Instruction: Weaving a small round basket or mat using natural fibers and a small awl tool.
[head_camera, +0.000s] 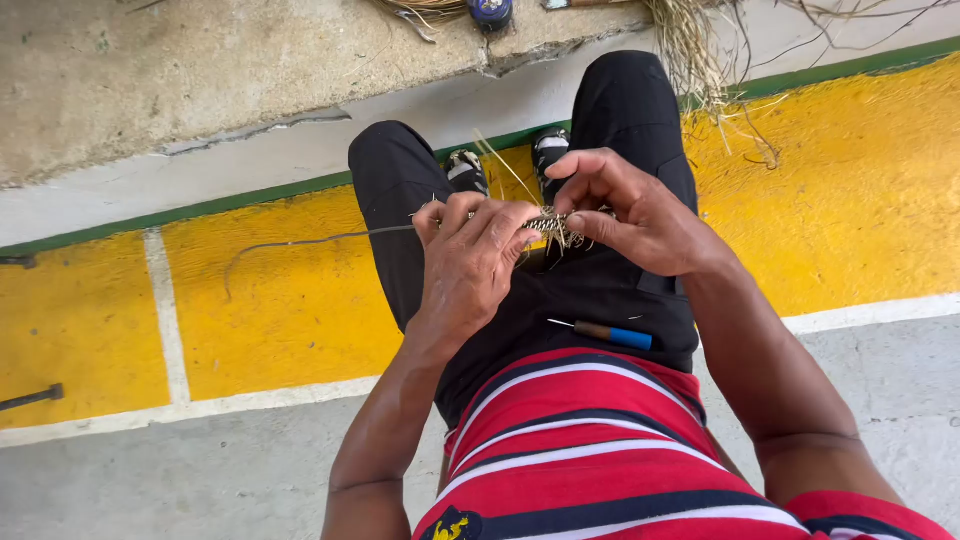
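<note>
My left hand (470, 255) and my right hand (630, 210) meet above my lap and both pinch a thin braided cord of dry straw-coloured fibre (548, 226). The braid runs between the fingertips, with loose fibre ends sticking out near my right thumb. A long thin strand (300, 242) trails from my left hand out to the left over the yellow floor. I sit in black trousers and a red striped shirt. A small tool with a blue handle and a thin metal tip (605, 333) lies on my lap below the hands.
A bundle of dry fibres (690, 50) lies on the grey concrete step at the top right. The floor has a yellow band (280, 310) with white lines and a green edge. Two dark metal rods (30, 398) lie at the left edge.
</note>
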